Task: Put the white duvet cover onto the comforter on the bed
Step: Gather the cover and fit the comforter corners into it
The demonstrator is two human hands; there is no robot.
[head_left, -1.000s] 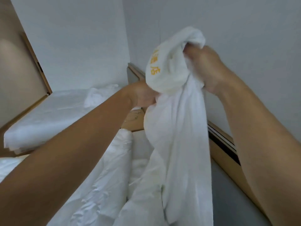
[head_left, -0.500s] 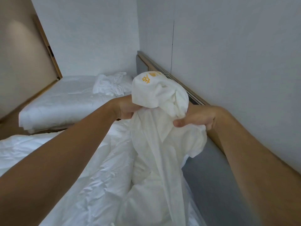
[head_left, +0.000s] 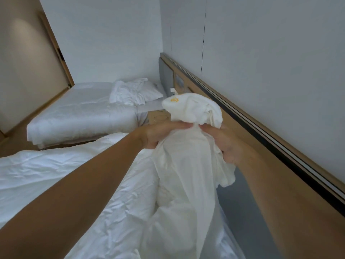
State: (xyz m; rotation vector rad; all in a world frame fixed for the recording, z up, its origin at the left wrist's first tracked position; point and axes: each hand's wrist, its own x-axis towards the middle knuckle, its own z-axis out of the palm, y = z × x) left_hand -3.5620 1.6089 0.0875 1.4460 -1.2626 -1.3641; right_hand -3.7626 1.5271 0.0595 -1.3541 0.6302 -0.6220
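The white duvet cover point(head_left: 186, 174) hangs in a bunch from both hands above the near bed, its gathered corner with a yellow mark point(head_left: 174, 100) bulging over my fingers. My left hand point(head_left: 160, 135) grips the neck of the bunch from the left. My right hand point(head_left: 222, 144) grips it from the right, with folds of cloth spilling under the palm. The crumpled white comforter point(head_left: 78, 176) lies spread on the bed below and to the left; the cover's lower part drapes down onto it.
A wood and grey headboard panel point(head_left: 261, 143) runs along the right wall, close to my right arm. A second bed point(head_left: 80, 113) with a rumpled pillow point(head_left: 136, 92) stands beyond. A wooden bedside surface point(head_left: 158, 116) lies between the beds.
Both hands have come down from head height to chest height with the bunched cover. My right hand has dropped level with the left, and the two now meet at the neck of the bunch.
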